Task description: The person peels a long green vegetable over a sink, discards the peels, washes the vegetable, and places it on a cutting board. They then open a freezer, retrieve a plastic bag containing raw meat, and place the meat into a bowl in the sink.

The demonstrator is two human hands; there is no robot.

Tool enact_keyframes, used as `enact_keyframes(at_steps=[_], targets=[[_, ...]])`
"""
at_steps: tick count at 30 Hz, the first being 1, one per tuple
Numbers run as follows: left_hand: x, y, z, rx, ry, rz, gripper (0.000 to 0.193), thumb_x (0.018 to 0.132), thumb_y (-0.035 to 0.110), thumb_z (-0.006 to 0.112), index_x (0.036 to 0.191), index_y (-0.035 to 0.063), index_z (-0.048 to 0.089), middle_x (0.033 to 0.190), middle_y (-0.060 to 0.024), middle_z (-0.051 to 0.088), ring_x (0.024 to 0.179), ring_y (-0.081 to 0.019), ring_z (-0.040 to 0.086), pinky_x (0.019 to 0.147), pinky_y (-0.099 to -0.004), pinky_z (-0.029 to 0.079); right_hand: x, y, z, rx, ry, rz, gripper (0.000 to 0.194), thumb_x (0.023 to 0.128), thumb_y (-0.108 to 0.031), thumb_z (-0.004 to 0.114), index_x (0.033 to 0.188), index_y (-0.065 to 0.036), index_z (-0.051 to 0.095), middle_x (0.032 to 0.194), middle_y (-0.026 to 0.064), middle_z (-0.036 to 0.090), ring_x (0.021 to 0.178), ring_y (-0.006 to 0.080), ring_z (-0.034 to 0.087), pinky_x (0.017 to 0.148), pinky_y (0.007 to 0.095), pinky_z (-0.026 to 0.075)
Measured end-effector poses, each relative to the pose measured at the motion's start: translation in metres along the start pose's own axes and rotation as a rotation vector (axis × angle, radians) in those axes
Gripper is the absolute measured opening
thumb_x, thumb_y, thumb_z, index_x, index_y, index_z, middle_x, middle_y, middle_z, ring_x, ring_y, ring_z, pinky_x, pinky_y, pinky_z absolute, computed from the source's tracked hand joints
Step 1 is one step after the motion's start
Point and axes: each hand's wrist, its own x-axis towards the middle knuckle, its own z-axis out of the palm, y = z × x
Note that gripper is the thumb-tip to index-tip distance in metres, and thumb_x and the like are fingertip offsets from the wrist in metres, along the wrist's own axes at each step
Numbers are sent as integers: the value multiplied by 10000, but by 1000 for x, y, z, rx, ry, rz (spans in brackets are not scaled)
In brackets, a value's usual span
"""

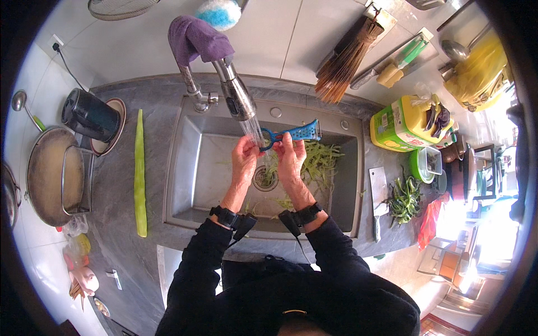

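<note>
Over the steel sink [180,168] I hold a blue peeler [306,132] with a ring-ended handle and a wide metal head pointing right. My right hand [290,161] pinches its handle between thumb and fingers. At the ring end, the fingertips of my left hand [244,157] close on the handle. Water runs from the metal faucet head [239,98] onto the left fingers and the ring. Pale green peelings [321,161] lie in the sink's right half, and some sit around the drain [265,178]. A long peeled green stem [141,176] rests on the counter left of the sink.
Right of the sink lie a cleaver [378,197] and leafy greens [404,199], with a yellow-green jug [403,124] behind. At left stand a dark pitcher [90,115] and a large round pan [54,172]. A purple cloth [199,40] drapes the faucet; a whisk brush [351,59] hangs behind.
</note>
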Motion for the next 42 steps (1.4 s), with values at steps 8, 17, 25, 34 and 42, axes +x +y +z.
enact_keyframes(at_steps=[8,17,25,34,42], targets=[[-3,14,-35,169,22,-117,137,890,135,536,866,1,551,754,-54,621,564,-103,574,482,-230,473,7,6,17,-470,-259,38,214,866,-208,604,977,-61,493,855,41,618,698,96,568,598,232,473],[32,23,-95,622,-499,-482,176,830,177,592,937,39,576,775,-69,632,639,-150,618,490,-255,489,5,-3,26,-953,-622,-28,150,862,-81,497,984,2,467,766,84,610,642,111,554,547,257,449],[163,25,-102,335,158,2,330,865,293,548,1064,33,506,837,-122,602,539,-177,599,466,-285,518,9,-126,-26,-1120,-578,-104,149,856,-140,574,921,-9,548,688,63,554,623,161,509,590,291,427],[180,25,-110,115,147,-195,176,809,252,609,783,86,559,626,-51,557,462,-144,517,356,-289,426,76,-271,-41,-829,-234,-532,264,858,-50,547,1111,10,507,853,27,608,760,79,533,684,224,439],[225,-17,-145,67,-282,-53,196,859,265,519,900,75,541,836,-63,587,759,-203,576,704,-373,491,158,-334,-15,-610,-128,-687,270,893,-107,523,1142,-7,499,850,20,601,734,57,526,650,202,433]])
